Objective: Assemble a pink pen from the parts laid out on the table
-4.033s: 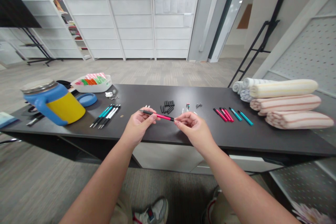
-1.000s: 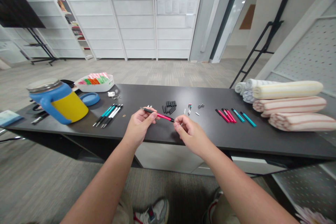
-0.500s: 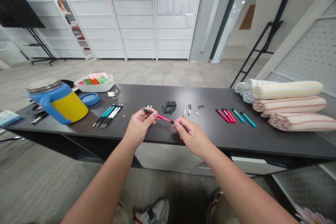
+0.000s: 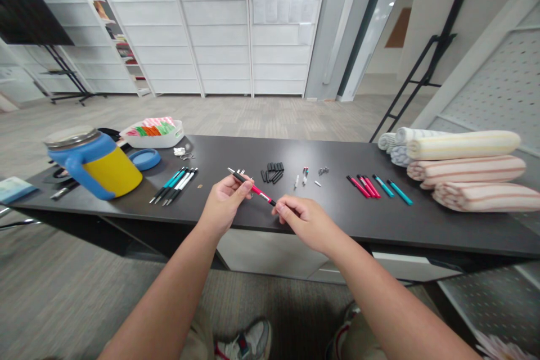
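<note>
My left hand (image 4: 223, 201) pinches a red pen with a black grip (image 4: 255, 189) near its front end, above the near part of the black table (image 4: 422, 219). The pen slants down to the right. My right hand (image 4: 300, 220) is closed beside the pen's rear tip, its fingertips at or just past that end; what they pinch is hidden. On the table behind lie a few black grip sleeves (image 4: 272, 172), small pen parts (image 4: 304, 175), and a metal piece (image 4: 323, 170).
Finished pens (image 4: 175, 184) lie in a row at left, red and teal barrels (image 4: 377, 185) at right. A yellow and blue jug (image 4: 97, 164), a blue lid (image 4: 144, 158) and a white tray (image 4: 154, 132) stand far left. Rolled towels (image 4: 464, 166) are stacked at right.
The pen has tilted steeper, its rear end dropping toward the table edge. My right hand has sunk lower and slightly left. The left hand stays almost where it was.
</note>
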Available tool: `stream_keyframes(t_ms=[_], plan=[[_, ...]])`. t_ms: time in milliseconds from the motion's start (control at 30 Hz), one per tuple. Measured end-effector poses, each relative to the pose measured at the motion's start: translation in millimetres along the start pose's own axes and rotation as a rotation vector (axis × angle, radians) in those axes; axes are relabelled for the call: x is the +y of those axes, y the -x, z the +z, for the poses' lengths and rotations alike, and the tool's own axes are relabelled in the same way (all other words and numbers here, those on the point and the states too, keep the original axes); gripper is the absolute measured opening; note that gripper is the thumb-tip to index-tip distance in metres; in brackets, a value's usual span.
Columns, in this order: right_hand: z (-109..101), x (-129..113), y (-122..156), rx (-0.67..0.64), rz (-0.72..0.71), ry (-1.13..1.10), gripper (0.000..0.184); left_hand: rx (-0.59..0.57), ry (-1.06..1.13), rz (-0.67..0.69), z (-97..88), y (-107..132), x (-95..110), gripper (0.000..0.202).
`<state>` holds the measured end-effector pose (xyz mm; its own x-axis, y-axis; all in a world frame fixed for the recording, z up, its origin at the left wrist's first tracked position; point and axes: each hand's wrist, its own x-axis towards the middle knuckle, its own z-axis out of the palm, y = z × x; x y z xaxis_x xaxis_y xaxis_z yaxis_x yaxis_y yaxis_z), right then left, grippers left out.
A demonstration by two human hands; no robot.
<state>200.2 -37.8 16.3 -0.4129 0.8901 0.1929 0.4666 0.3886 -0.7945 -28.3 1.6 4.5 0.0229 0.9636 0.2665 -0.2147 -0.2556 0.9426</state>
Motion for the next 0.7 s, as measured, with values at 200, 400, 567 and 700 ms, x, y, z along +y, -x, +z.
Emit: stream_keyframes(t_ms=[200,400,567,700], plan=[[-0.4,-2.9,-0.1,-0.063,-0.042,-0.001,0.03,-0.019,-0.014,-0.007,2.4,1.9,4.3,0.031],[-0.5,-0.3,0.8,-0.071,-0.025,-0.013,0.027,-0.07,-0.005,-0.006,1.4,1.3,4.2,0.03],[3.0,0.7,2.1,-0.079,-0.02,-0.065,0.025,-0.105,0.001,-0.013,0.3,2.1,4.3,0.028],[3.8,2.7,2.6,-0.111,-0.042,-0.107,0.025,-0.113,0.003,-0.034,-0.4,2.0,3.6,0.029]])
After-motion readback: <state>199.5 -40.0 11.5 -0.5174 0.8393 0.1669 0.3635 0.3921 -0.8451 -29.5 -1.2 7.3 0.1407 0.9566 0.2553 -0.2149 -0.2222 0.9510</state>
